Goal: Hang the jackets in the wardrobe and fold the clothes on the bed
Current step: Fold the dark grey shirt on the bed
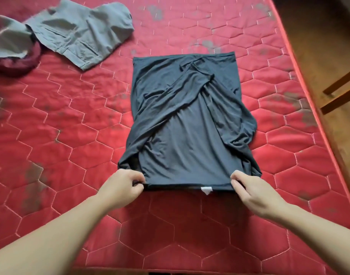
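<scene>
A dark grey shirt [188, 124] lies lengthwise in the middle of the red quilted mattress [61, 135], its sides folded inward over the centre. A small white label [206, 189] shows at its near edge. My left hand [123, 185] pinches the near left corner of the shirt. My right hand [251, 190] pinches the near right corner. Both hands sit at the shirt's near edge, fingers curled on the fabric.
Grey trousers [71, 32] lie crumpled at the far left of the mattress, next to a dark red garment [19, 62]. The mattress's right edge [308, 96] runs beside a wooden floor, where wooden furniture legs [340, 90] stand.
</scene>
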### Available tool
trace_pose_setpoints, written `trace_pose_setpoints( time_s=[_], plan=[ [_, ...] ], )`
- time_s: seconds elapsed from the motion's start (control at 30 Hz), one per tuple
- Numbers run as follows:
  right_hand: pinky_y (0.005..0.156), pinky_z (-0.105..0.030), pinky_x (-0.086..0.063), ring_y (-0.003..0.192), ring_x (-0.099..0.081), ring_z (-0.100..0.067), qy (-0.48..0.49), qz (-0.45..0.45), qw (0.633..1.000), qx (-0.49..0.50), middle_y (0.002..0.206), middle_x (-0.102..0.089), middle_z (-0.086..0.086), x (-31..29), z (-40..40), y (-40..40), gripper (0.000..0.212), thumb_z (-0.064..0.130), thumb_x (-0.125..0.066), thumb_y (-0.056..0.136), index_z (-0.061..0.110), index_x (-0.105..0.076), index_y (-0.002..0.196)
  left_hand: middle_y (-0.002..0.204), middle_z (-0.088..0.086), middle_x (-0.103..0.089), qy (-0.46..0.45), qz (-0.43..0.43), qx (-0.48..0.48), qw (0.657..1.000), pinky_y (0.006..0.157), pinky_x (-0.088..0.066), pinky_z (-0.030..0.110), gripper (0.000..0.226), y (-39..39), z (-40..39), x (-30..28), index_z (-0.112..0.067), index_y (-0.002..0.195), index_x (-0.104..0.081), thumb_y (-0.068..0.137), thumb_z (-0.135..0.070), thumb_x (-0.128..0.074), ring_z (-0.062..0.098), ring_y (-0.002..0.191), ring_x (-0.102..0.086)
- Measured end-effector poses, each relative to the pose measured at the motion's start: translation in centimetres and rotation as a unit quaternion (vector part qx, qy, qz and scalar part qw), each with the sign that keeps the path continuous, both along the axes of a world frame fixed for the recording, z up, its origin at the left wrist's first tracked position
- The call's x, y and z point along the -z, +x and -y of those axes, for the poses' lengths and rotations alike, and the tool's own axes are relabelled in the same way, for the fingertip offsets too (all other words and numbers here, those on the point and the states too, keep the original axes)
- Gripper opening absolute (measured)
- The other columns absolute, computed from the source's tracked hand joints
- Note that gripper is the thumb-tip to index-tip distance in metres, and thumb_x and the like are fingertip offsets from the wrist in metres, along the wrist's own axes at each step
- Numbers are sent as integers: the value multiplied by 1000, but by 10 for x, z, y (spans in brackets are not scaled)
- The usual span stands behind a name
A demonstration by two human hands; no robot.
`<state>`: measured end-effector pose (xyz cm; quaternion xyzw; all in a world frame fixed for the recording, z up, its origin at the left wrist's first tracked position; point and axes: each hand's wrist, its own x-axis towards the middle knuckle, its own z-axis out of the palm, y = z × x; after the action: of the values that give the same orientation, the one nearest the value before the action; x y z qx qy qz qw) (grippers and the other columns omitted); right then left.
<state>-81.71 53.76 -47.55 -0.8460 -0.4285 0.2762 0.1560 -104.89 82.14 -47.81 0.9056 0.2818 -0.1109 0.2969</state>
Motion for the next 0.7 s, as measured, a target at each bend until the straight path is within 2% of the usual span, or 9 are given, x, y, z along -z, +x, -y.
trace_pose_setpoints(
  time_s=[0.1, 0.17, 0.23, 0.33, 0.4, 0.47, 0.57, 0.63, 0.7],
  plan=[
    [64, -39, -44, 68, -53, -16, 30, 28, 999, 31, 72, -56, 10, -27, -26, 27, 22, 46, -58, 85, 30, -46, 92, 58, -8, -60, -40, 54, -99, 993, 62, -43, 31, 20, 29, -30, -25, -18, 64, -67, 72, -25, -51, 11, 59, -54],
    [65, -37, -43, 71, -54, -17, 30, 45, 998, 29, 75, -56, 11, -39, -50, 48, 21, 33, -61, 76, 29, -47, 92, 57, -6, -53, -95, 86, -156, 979, 61, -39, 31, 27, 57, -54, -38, -9, 64, -64, 69, -28, -46, 9, 57, -46],
    [64, -33, -42, 70, -56, -19, 41, 40, 996, 72, 72, -60, 7, -45, -80, 77, 11, 19, -61, 76, 24, -56, 86, 63, -3, -54, -131, 109, -198, 965, 64, -38, 28, 29, 86, -78, -44, -4, 67, -63, 71, -27, -45, 10, 62, -46],
    [57, -24, -39, 59, -51, -11, 66, -85, 972, 210, 61, -58, 5, -50, -127, 121, 7, 12, -61, 79, 13, -67, 77, 75, 0, -63, -146, 121, -224, 956, 69, -38, 21, 23, 126, -117, -38, -7, 76, -68, 88, -15, -50, 11, 73, -52],
    [66, -29, -39, 69, -49, -14, 74, -193, 940, 273, 71, -57, -4, -55, -153, 153, 9, 11, -64, 81, 5, -70, 81, 85, 0, -69, -154, 105, -240, 953, 73, -39, 21, 23, 151, -140, -34, -12, 83, -70, 92, -18, -49, 11, 78, -56],
    [67, -29, -41, 74, -52, -16, 73, -258, 915, 300, 81, -61, -7, -60, -175, 180, 10, 8, -63, 84, 6, -72, 86, 88, -10, -69, -171, 98, -248, 949, 74, -40, 18, 24, 172, -163, -33, -22, 81, -71, 93, -20, -50, 3, 82, -57],
    [75, -33, -45, 83, -58, -21, 95, -305, 886, 336, 94, -68, -10, -56, -201, 217, 20, 6, -57, 91, 3, -70, 107, 91, -14, -69, -202, 102, -247, 942, 82, -44, 22, 20, 205, -195, -30, -27, 87, -71, 96, -21, -54, 6, 88, -61],
    [75, -34, -49, 77, -62, -21, 109, -308, 879, 347, 92, -70, -10, -47, -217, 238, 19, 7, -56, 93, 7, -70, 107, 94, -11, -71, -192, 112, -233, 947, 84, -46, 21, 16, 225, -213, -27, -25, 94, -71, 96, -25, -56, 7, 90, -63],
    [70, -33, -48, 73, -61, -21, 121, -293, 879, 357, 89, -71, -9, -35, -235, 259, 16, 10, -57, 94, 12, -71, 100, 91, -14, -71, -170, 126, -227, 951, 76, -45, 10, 14, 248, -232, -21, -27, 90, -72, 95, -30, -59, -3, 83, -62]
  ],
)
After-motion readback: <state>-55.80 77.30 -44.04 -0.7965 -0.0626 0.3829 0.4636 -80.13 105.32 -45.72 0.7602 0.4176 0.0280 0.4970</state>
